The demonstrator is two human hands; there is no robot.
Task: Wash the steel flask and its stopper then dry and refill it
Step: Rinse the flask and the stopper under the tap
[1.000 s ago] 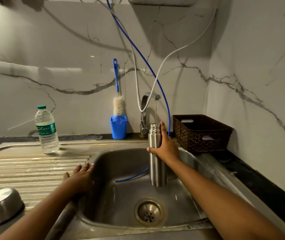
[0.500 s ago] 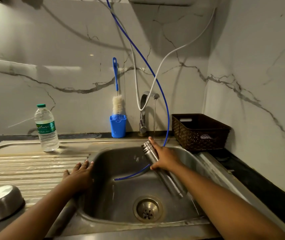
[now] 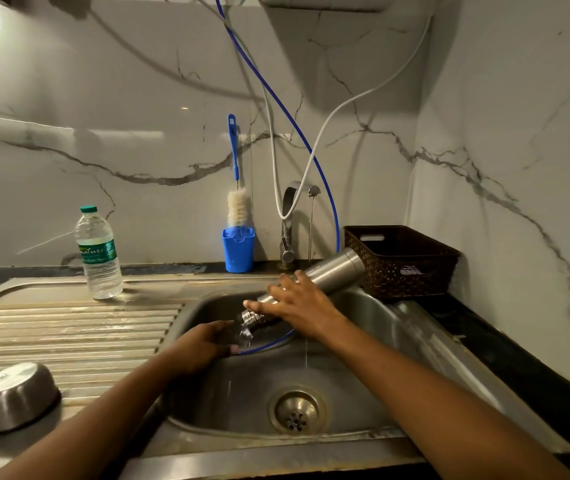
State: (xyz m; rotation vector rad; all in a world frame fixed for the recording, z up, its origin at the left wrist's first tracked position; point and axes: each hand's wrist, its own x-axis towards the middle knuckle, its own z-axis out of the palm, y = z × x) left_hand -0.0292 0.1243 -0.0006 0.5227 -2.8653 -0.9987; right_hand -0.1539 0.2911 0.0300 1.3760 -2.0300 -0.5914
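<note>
Gripping steel flask [image 3: 335, 271] near its neck with right hand [image 3: 297, 303], base toward 2 o'clock, mouth down toward 8 o'clock over sink [image 3: 373, 323]. Cupping left hand [image 3: 200, 346] loosely under mouth, holding nothing.

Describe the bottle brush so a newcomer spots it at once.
Start at the steel sink and find the tap behind it. Just left of the tap stands a blue cup, with the brush upright in it. Nothing else there has a white bristle head on a long blue handle.
</note>
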